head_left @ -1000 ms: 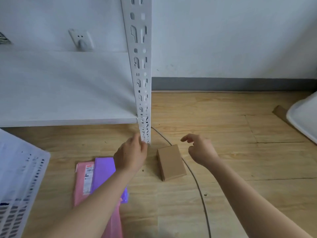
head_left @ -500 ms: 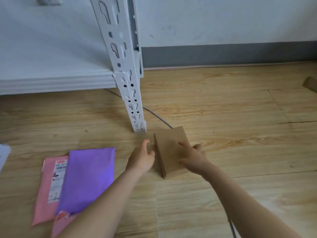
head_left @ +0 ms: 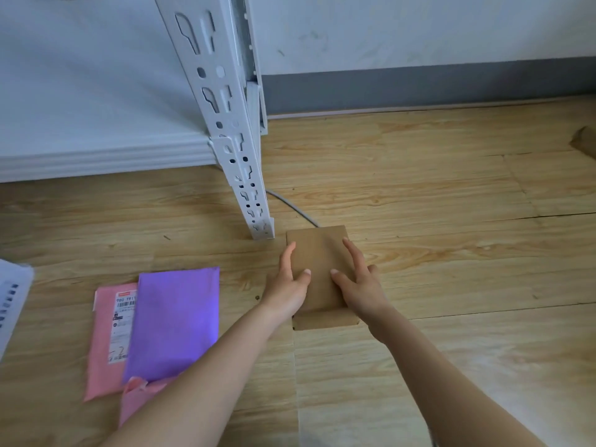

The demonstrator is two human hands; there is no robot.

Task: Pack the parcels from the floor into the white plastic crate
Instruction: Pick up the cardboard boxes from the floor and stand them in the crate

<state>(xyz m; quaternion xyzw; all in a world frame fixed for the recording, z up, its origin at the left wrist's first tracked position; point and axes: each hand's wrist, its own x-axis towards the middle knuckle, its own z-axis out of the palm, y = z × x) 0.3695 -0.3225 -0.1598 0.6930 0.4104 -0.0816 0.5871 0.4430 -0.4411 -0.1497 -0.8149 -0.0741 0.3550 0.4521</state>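
Note:
A small brown cardboard box (head_left: 319, 253) lies on the wooden floor just right of the shelf leg. My left hand (head_left: 288, 282) clasps its left side and my right hand (head_left: 358, 282) its right side, thumbs resting on top. To the left a purple mailer bag (head_left: 174, 321) lies across a pink mailer bag (head_left: 108, 337) that carries a shipping label. Another pink bag (head_left: 135, 398) pokes out beneath my left forearm. A corner of the white plastic crate (head_left: 11, 295) shows at the left edge.
A white metal shelf post (head_left: 232, 133) stands on the floor just left of the box, with a low white shelf board (head_left: 96, 153) behind it. A grey cable (head_left: 290, 204) runs under the box. A brown object (head_left: 585, 140) sits at the far right edge.
The view has dropped closer to the floor. Both hands came down from the air and closed in on the brown box, one on each side.

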